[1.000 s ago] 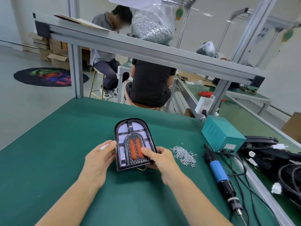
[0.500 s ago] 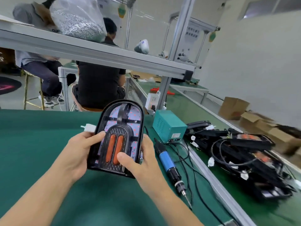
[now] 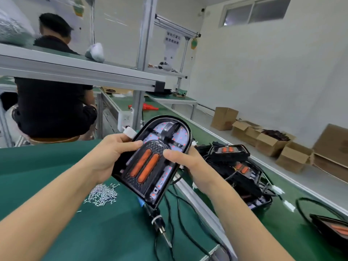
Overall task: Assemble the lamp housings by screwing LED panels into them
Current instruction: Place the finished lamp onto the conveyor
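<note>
Both my hands hold a black arch-shaped lamp housing [image 3: 153, 162] in the air above the green table, its LED panel with two orange strips facing me. My left hand [image 3: 111, 157] grips its left edge, thumb on the face, beside a white connector [image 3: 130, 132]. My right hand [image 3: 190, 166] grips its right edge with the thumb on top. A heap of small silver screws [image 3: 102, 194] lies on the table below my left forearm. The electric screwdriver [image 3: 160, 223] lies under the housing, only its tip end showing.
A pile of black lamp housings with wires [image 3: 237, 170] sits on the conveyor to the right, and another housing [image 3: 333, 228] lies at the far right. Open cardboard boxes [image 3: 271, 140] line the floor by the wall. A person in black [image 3: 50, 102] sits ahead.
I have lifted the housing off the table and carried it up and to the right, toward the pile of housings. My view has swung right too.
</note>
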`<act>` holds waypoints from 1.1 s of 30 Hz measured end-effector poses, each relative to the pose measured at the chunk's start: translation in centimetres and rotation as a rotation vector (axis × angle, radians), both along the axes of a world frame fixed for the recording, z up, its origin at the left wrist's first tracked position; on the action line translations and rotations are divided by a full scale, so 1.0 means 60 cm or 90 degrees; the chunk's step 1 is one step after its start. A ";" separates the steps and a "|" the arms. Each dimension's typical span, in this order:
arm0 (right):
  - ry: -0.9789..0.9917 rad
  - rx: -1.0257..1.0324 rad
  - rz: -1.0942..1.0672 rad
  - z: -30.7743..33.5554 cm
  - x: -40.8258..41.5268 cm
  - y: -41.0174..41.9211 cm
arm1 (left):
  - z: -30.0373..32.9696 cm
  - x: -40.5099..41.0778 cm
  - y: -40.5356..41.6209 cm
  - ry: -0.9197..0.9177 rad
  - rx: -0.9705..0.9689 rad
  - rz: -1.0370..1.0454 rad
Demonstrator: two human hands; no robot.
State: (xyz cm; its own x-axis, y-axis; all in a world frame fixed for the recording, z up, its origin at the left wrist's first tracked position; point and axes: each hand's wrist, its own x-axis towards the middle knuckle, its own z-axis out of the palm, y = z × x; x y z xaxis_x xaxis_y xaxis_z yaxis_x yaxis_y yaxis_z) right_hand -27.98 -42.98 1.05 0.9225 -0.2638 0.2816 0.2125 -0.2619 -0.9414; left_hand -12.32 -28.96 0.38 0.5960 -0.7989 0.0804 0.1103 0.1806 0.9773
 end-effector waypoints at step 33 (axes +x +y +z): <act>0.112 -0.117 -0.525 0.087 0.056 -0.266 | 0.090 0.025 -0.345 -0.083 0.086 0.036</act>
